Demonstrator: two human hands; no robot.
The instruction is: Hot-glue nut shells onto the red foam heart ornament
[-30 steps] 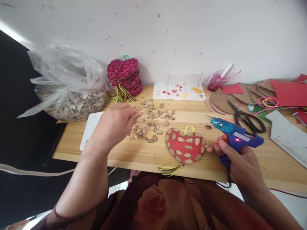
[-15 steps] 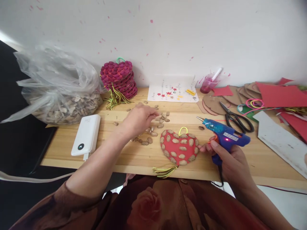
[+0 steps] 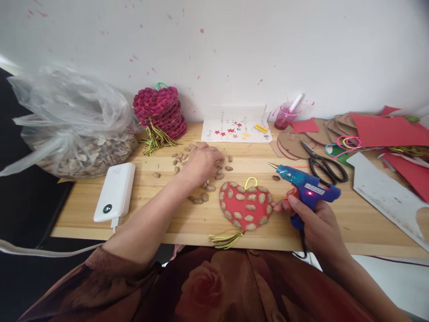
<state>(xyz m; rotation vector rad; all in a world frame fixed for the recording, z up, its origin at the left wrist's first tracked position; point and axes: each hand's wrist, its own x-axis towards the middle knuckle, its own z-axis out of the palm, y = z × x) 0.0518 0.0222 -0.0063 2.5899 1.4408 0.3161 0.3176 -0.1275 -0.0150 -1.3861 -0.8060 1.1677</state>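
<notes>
My left hand (image 3: 203, 163) is palm down over a scatter of beige peanut shells (image 3: 204, 197), its fingers bent and apart, their tips partly hidden. In my right hand (image 3: 317, 219) is a blue hot glue gun (image 3: 298, 181), its metal nozzle pointing left and a red light glowing on its side. A finger of that hand touches the right edge of a red heart (image 3: 241, 208). Shells line the heart's border and lie in rows across its upper and middle part. It has a yellow loop on top and a yellow-green tassel (image 3: 226, 240) below.
A plastic bag of shells (image 3: 97, 154) and a white power bank (image 3: 115, 192) are on the left. Purple hearts (image 3: 159, 109) are stacked by the wall. Scissors (image 3: 323, 165), cardboard pieces (image 3: 295, 142) and a cup with a brush (image 3: 286, 115) stand or lie right.
My left hand has shifted slightly right among the shells, and more shells show spread out to its left. The right hand keeps its hold on the glue gun. The view has turned slightly.
</notes>
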